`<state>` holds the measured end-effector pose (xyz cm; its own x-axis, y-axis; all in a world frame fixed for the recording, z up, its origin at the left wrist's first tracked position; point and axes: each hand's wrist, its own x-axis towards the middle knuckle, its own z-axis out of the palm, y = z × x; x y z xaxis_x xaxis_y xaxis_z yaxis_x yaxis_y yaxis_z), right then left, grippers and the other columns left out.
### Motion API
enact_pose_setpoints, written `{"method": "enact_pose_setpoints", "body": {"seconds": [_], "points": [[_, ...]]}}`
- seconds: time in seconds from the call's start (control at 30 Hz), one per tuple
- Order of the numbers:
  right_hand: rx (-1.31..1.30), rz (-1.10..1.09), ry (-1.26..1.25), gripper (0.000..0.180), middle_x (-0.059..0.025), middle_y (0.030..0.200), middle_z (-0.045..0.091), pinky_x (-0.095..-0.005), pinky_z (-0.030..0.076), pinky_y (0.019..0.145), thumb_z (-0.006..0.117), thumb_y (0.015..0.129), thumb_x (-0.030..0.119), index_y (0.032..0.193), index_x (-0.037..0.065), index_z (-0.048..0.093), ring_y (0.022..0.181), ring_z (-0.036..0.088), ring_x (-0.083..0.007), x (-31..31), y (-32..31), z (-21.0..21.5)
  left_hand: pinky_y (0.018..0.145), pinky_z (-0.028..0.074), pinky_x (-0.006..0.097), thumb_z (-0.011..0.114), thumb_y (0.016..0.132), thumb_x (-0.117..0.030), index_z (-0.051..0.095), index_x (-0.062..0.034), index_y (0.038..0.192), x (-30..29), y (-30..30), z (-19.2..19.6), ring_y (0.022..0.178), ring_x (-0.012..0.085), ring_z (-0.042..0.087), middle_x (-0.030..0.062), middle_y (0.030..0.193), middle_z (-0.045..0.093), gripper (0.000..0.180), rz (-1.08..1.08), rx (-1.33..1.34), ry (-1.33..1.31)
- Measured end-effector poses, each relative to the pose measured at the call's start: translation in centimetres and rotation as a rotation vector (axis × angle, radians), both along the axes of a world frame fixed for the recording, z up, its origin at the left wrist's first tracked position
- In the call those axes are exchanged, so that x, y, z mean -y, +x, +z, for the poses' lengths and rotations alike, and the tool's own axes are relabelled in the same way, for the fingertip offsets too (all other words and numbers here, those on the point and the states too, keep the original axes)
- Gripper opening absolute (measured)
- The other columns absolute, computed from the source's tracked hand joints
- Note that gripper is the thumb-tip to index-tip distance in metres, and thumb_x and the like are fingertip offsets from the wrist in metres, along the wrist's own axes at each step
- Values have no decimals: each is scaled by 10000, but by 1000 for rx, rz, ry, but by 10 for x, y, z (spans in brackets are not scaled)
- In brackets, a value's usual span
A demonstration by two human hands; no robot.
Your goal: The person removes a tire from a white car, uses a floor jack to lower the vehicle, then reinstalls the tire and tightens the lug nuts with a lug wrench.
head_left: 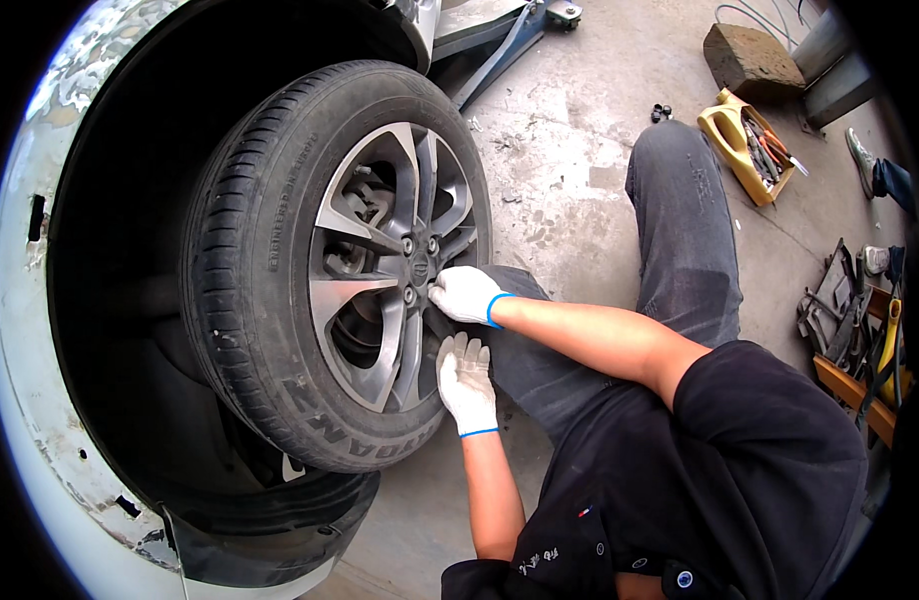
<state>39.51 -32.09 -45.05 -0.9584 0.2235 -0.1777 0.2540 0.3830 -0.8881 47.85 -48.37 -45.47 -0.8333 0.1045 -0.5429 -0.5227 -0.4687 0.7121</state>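
Note:
A black tire on a grey, multi-spoke alloy wheel sits in the wheel arch of a car. My right hand, in a white glove with a blue cuff, is at the hub beside the center cap. Its fingertips are curled closed against the wheel, hiding whatever they pinch. Silver lug nuts show around the cap. Lower down, my left hand, gloved the same way, is open with fingers extended, by the lower right rim. Nothing shows in it.
The pale car body panel curves along the left. A blue metal jack or stand lies beyond the tire. At right are a yellow cut-open jug of tools, a brown block, assorted tools and parts, and another person's shoe.

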Motion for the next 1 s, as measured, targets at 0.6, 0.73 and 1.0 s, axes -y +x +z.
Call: {"method": "enact_pose_setpoints", "body": {"seconds": [0.6, 0.73, 1.0], "points": [[-65, -115, 164, 296, -216, 829, 672, -512, 518, 700, 556, 931, 315, 875, 32, 622, 771, 659, -413, 12, 15, 6, 970, 483, 509, 522, 969, -238, 488, -32, 1369, -1, 4, 4, 1169, 357, 578, 200, 1327, 572, 450, 2, 34, 5], [-130, -100, 172, 296, -218, 812, 669, -513, 517, 699, 552, 931, 316, 878, 35, 629, 771, 660, -414, 11, 12, -6, 948, 497, 502, 533, 963, -234, 497, -34, 1357, -4, 3, 2, 1147, 356, 585, 200, 1317, 576, 443, -7, 38, 4], [43, -51, -154, 425, -241, 802, 674, -505, 509, 732, 474, 961, 341, 802, -11, 653, 771, 662, -406, 4, 5, -2, 929, 511, 500, 551, 955, -242, 513, -43, 1343, -3, -1, 1, 1125, 358, 589, 199, 1312, 572, 438, -21, 34, 14]]}}
